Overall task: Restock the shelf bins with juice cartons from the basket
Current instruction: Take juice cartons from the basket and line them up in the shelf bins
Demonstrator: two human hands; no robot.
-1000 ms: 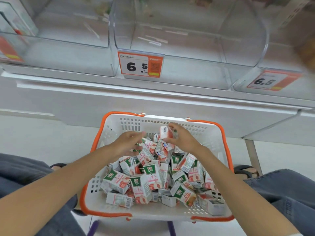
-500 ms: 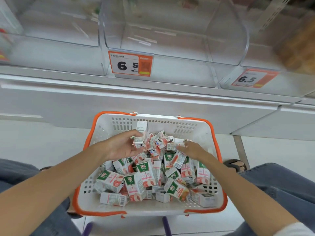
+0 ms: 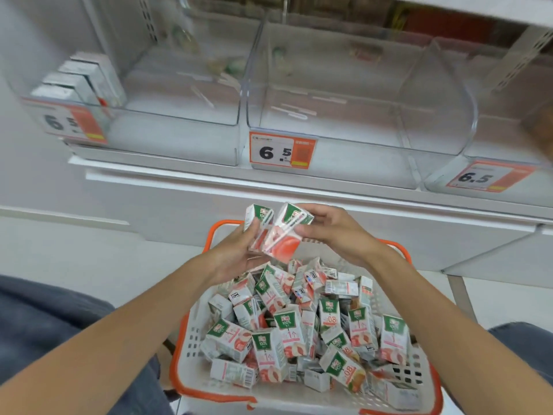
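Two cartons (image 3: 281, 235) lifted above basket (image 3: 191, 339), left hand (image 3: 236, 256), right hand (image 3: 332, 232) gripping

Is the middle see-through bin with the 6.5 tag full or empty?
Nearly empty. Through the clear wall of the middle bin, only a few thin white sticks show lying on its floor, nothing else.

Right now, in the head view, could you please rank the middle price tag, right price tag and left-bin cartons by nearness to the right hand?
1. Middle price tag, straight above.
2. Right price tag, farther right.
3. Left-bin cartons, far upper left.
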